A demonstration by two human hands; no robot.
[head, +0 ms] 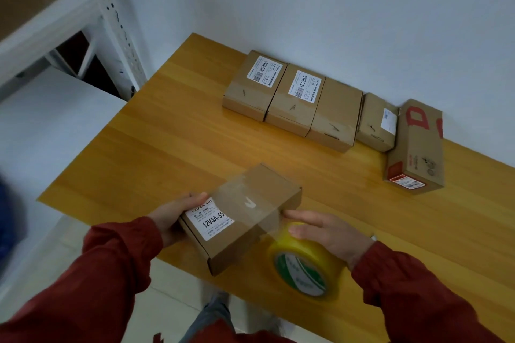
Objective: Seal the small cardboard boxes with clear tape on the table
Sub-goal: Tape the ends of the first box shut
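Fingers (197,198) of the left hand (172,221) gripped the cardboard box (245,231) by its nine-o'clock end, at six o'clock on the surface (167,133); right hand (331,234) fingers (303,216) curled over the tape roll (303,267) at the box's four o'clock.

The table (167,131) is yellow-brown wood, smooth and faintly satin, with the grain showing. The small box (237,249) over its front edge is matt brown cardboard with a white paper label (211,221). The strip of clear tape (245,195) across its top is glossy plastic film. The tape roll (306,262) beside it is yellowish, translucent and shiny. 5 boxes (334,114) along the far edge are the same matt cardboard. The sleeves (111,273) are red cloth. The shelf frame (117,17) past the table's left edge looks like white painted metal.
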